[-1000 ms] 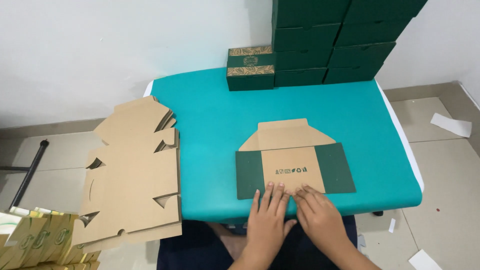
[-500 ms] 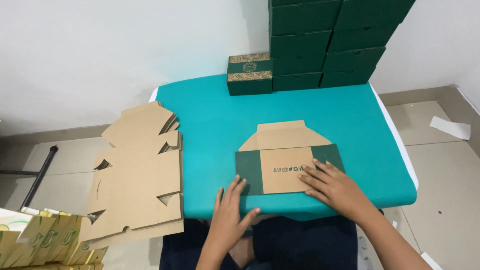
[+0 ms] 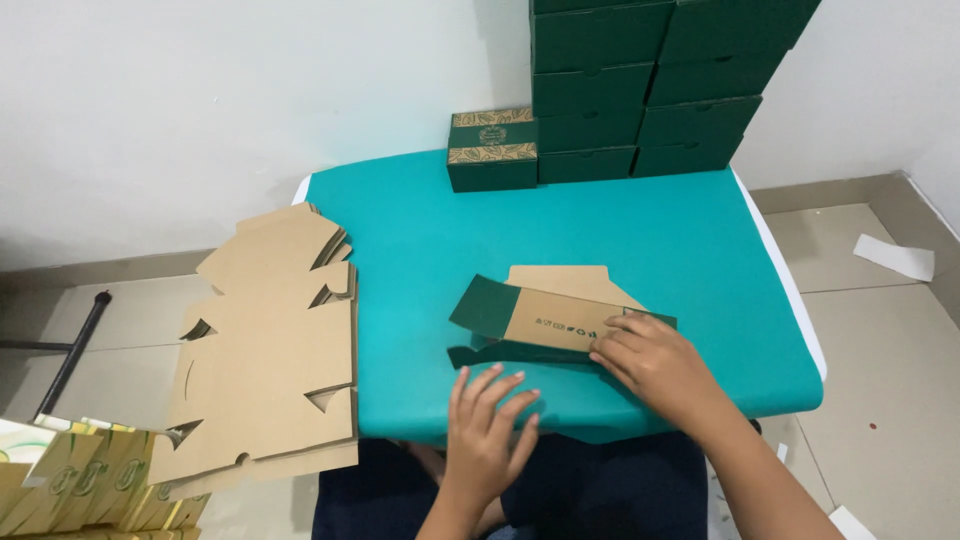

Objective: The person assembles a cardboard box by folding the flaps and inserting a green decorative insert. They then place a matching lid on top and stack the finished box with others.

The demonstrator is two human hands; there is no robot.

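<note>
Right hand [image 3: 655,362] presses flat green-and-brown cardboard box blank [image 3: 545,320], fingers extended. Left hand [image 3: 487,432] open, empty, on teal desk [image 3: 420,270]. Advisable: crease firmly along scores.

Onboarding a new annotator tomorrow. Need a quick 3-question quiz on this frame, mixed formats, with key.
1. True or false: the right hand presses on the folding box blank.
2. Where does the stack of flat brown blanks lie? A) at the table's left edge B) on the dark green boxes C) under the right hand
3. Fill in: the left hand rests open on the ____ table cover.

Key: 1 true; 2 A; 3 teal. The patterned box and the dark green boxes stand at the far edge.
</note>
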